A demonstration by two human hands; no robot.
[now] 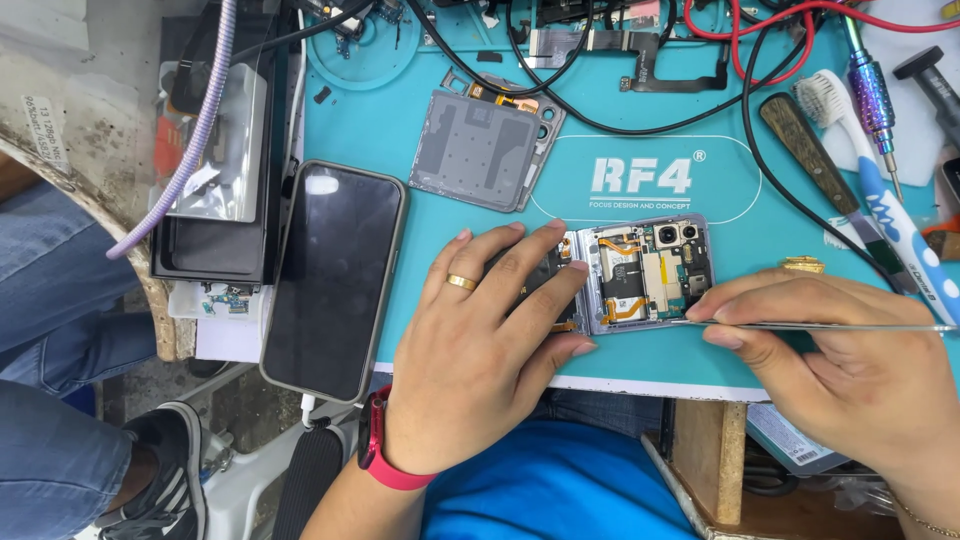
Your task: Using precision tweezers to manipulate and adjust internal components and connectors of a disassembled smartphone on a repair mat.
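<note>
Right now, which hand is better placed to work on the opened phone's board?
Probably the right hand: it pinches thin metal tweezers whose tip touches the opened phone. The left hand lies flat, pinning the phone's other half.

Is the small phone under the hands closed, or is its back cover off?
Its back cover is off. The small phone shows bare circuit boards, orange cables and camera lenses; a grey cover lies apart on the mat.

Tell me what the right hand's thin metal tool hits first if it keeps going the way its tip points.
The right hand holds the thin metal tool pointing left; its tip already seems to be at the opened phone, probably meeting that phone's lower edge first.
</note>
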